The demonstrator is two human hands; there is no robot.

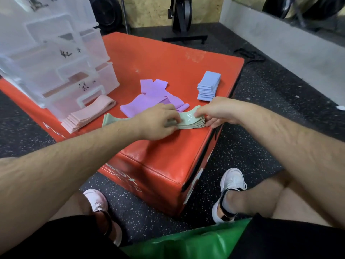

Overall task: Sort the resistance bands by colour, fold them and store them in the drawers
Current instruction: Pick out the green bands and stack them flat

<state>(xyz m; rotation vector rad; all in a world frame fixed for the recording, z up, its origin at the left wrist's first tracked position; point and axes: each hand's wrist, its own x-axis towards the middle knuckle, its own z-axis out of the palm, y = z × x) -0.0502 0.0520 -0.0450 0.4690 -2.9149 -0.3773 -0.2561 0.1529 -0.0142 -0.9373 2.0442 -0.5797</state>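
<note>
A stack of pale green bands (190, 122) marked "30 LB" lies near the front right edge of the red box (168, 58). My left hand (158, 122) grips the stack's middle with curled fingers. My right hand (216, 113) pinches its right end, thumb underneath. The stack's left tail (110, 119) sticks out past my left wrist. Loose purple bands (153, 96) lie in a heap behind my hands. Folded blue bands (208, 86) stand stacked at the right. Pink bands (87, 114) lie in a pile against the clear plastic drawer unit (56, 68) at the left.
The drawer unit's drawers are pulled out in steps, with dark labels on their fronts. The box's right edge drops to speckled black floor. My knees and white shoes flank the box's near corner; something green (186, 242) lies below. Gym equipment stands behind.
</note>
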